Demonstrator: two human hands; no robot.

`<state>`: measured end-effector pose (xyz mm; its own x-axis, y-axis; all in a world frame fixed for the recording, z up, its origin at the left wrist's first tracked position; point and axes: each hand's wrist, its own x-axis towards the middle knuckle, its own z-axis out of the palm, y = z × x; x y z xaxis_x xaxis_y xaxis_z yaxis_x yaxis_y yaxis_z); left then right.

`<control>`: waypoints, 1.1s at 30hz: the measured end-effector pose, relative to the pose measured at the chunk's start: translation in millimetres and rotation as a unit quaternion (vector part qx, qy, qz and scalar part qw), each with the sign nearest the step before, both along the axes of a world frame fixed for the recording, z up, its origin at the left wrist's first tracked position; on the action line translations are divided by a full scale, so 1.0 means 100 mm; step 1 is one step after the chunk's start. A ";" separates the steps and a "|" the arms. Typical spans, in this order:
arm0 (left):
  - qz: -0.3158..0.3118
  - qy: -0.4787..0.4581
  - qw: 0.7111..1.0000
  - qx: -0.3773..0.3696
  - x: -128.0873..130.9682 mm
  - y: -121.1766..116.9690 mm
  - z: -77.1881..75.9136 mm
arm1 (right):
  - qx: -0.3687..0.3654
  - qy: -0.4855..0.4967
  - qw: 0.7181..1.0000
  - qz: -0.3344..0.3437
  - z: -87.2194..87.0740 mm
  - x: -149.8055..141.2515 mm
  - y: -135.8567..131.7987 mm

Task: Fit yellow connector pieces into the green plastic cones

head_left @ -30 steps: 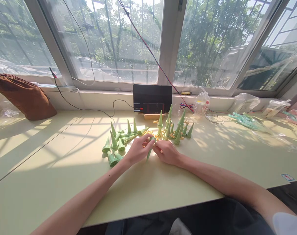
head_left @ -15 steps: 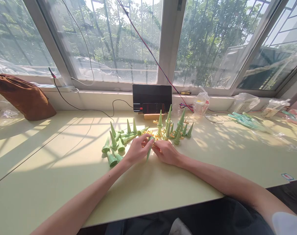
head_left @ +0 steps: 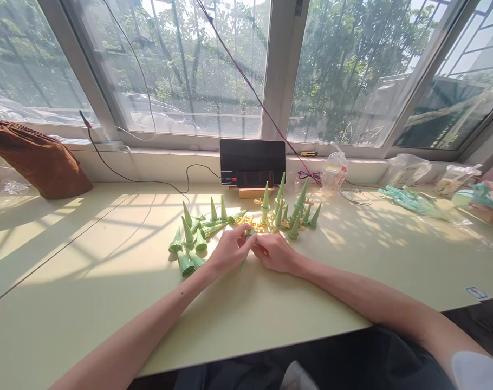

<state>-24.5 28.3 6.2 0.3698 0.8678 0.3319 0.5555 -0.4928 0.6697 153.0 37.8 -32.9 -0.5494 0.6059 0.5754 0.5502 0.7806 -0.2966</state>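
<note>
My left hand [head_left: 230, 248] is closed around a green plastic watering spike [head_left: 242, 265], whose tip points down toward me. Against its wide end presses my right hand [head_left: 278, 252], thumb and fingers pinched together; anything between them is hidden. Just beyond my fingers lies a pile of small yellow valves [head_left: 252, 221]. To the left, several loose green spikes [head_left: 188, 235] stand or lie on their sides. On the right, a group of upright green spikes [head_left: 299, 203] has yellow valves fitted at their bases.
A tablet [head_left: 252, 157] and a phone [head_left: 254, 179] lean on a wooden stand [head_left: 255, 193] by the window. A brown bag [head_left: 43, 162] stands at the left. Teal parts [head_left: 413, 202] lie on plastic at the right, where another person's hand [head_left: 490, 216] holds teal and pink pieces.
My hands have drawn slightly closer together, and the spike between them has turned so less of it shows. The other person's hand with teal and pink pieces has come further in from the right.
</note>
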 end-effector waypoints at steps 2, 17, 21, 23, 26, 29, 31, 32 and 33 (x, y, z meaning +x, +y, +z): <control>0.001 0.001 1.000 0.001 0.00 0.00 -0.01 | -0.001 0.000 1.000 -0.003 0.00 0.00 0.00; 0.010 0.002 1.000 0.015 0.02 -0.02 -0.01 | -0.011 -0.012 1.000 -0.008 0.03 -0.01 -0.02; 0.010 0.003 1.000 0.011 0.02 -0.03 -0.01 | -0.009 -0.010 1.000 -0.007 0.04 -0.01 -0.03; 0.011 0.002 1.000 0.006 0.02 -0.03 -0.01 | -0.007 -0.009 1.000 -0.005 0.03 -0.01 -0.03; 0.011 0.000 1.000 0.007 0.02 -0.04 -0.01 | -0.003 -0.014 1.000 -0.008 0.02 0.00 -0.02; 0.010 -0.002 1.000 0.011 0.02 -0.04 -0.01 | -0.001 -0.018 1.000 -0.007 0.01 0.00 -0.01; 0.010 -0.001 1.000 0.011 0.02 -0.04 -0.01 | 0.001 -0.018 1.000 -0.005 0.01 0.00 -0.01; 0.011 -0.001 1.000 0.010 0.02 -0.04 -0.01 | 0.002 -0.017 1.000 -0.005 0.01 0.00 -0.01; 0.011 -0.001 1.000 0.009 0.03 -0.04 -0.01 | 0.002 -0.015 1.000 -0.004 0.01 0.00 0.00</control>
<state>-22.0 24.5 5.3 0.3503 0.8697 0.3476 0.5653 -0.4923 0.6619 153.0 37.3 -32.2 -0.5625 0.6074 0.5609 0.5648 0.7778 -0.2759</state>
